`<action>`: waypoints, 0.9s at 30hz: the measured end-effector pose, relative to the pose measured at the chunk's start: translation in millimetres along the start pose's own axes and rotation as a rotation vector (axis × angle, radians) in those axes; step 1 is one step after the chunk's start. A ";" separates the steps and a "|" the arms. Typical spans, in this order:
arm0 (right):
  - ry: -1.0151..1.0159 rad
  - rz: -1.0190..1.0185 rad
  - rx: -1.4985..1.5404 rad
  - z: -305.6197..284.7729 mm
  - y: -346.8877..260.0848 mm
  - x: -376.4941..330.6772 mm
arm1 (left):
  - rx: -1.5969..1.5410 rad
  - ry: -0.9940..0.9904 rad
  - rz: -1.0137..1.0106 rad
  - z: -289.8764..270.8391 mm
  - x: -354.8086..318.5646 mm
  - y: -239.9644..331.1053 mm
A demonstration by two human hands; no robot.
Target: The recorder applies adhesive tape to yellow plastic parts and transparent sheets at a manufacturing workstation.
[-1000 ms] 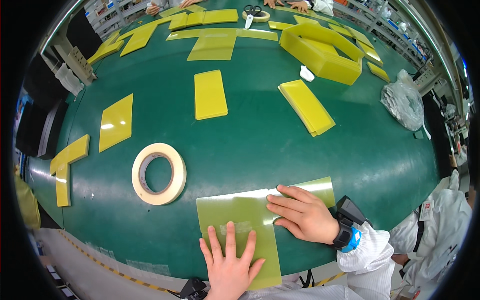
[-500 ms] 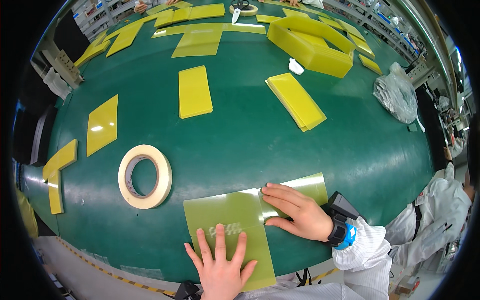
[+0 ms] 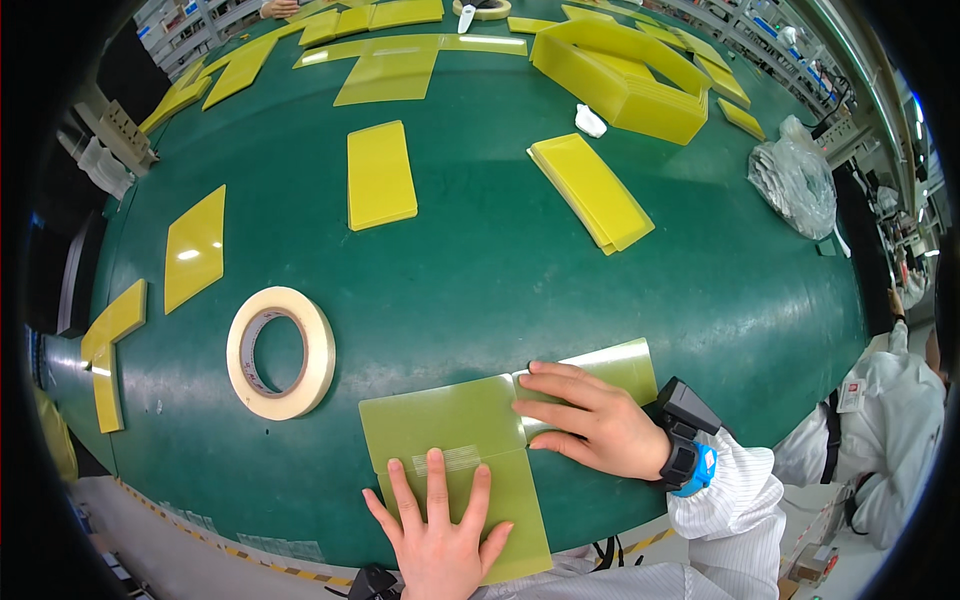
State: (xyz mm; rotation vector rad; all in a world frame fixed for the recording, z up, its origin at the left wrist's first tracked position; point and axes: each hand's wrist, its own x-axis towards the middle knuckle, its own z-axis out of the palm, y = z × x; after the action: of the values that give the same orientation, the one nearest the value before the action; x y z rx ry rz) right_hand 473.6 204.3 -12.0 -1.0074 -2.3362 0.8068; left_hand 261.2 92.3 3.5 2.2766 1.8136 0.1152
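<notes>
— Item, location?
— Yellow-green sheets [image 3: 440, 415], edge to edge, flat on green table [image 3: 430, 310]; clear tape strip [image 3: 448, 459] attached.
— Grip?
— Left hand [image 3: 438, 545]: fingers fanned on lower sheet. Right hand [image 3: 605, 430]: fingers slightly parted atop right-hand sheet; no pinch visible.
— Handling?
— Probably light, springy-stiff, slick; best held by outer edges.
— Beyond?
— Tape roll [image 3: 318, 350], left; yellow stack [image 3: 595, 190], farther off.

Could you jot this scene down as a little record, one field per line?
Left hand: spread on yellow-green panels, fingertips at a clear strip
Right hand: lying on a narrower panel, fingertips near its left edge
Surface: green table
Left of panels: cream tape roll
Farther off: yellow panel stacks, open yellow frame
Far right: clear plastic bag
</notes>
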 end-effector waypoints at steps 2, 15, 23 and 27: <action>-0.017 -0.042 -0.048 -1.3 -0.6 0.1 | -0.005 0.003 0.002 0.4 0.2 -0.1; -0.041 -0.022 -0.089 -4.2 -2.3 -1.2 | 0.014 -0.008 0.005 0.6 -0.6 0.6; -0.040 -0.046 -0.092 -2.1 -1.2 0.0 | 0.013 -0.012 0.000 0.7 -0.5 0.0; -0.036 -0.061 -0.128 -2.6 -2.6 1.6 | 0.012 -0.010 -0.001 0.3 0.6 -0.6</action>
State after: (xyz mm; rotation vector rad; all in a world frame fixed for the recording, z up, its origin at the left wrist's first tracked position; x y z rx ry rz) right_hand 472.9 204.9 -8.1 -0.9752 -2.4637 0.6646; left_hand 260.8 93.0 3.0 2.2804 1.8152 0.0933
